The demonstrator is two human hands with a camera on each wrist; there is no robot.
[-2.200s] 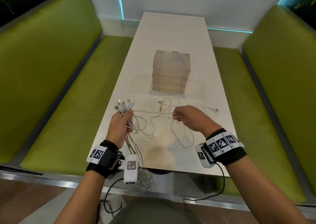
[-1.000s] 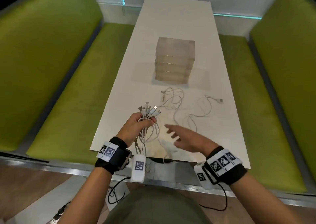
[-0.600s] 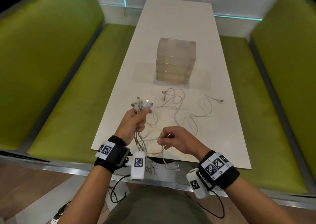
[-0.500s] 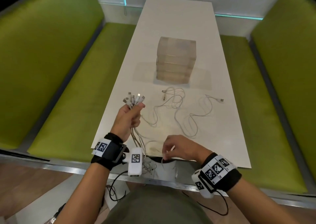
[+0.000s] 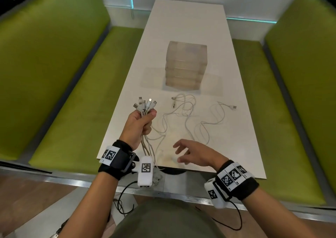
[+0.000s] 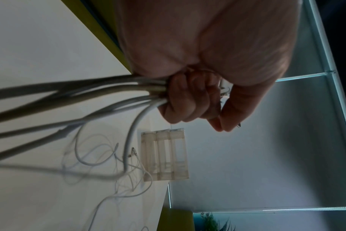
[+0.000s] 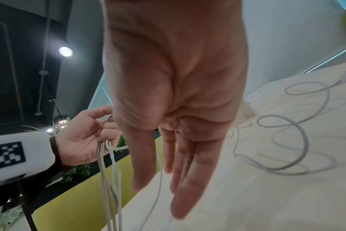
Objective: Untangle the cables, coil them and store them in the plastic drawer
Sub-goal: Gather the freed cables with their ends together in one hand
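left hand [image 5: 139, 124], lower left of centre, fist round cable bundle [image 5: 145, 105], plugs up. right hand [image 5: 196, 155] lower centre, fingers spread, holding nothing, over loose cables [image 5: 189, 117] on table [image 5: 181, 28].

cables [image 5: 149, 152] vanish below the table [image 5: 236, 147] edge, ends hidden.

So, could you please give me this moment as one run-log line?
left hand: grips cable bundle | right hand: open, empty | plastic drawer: closed
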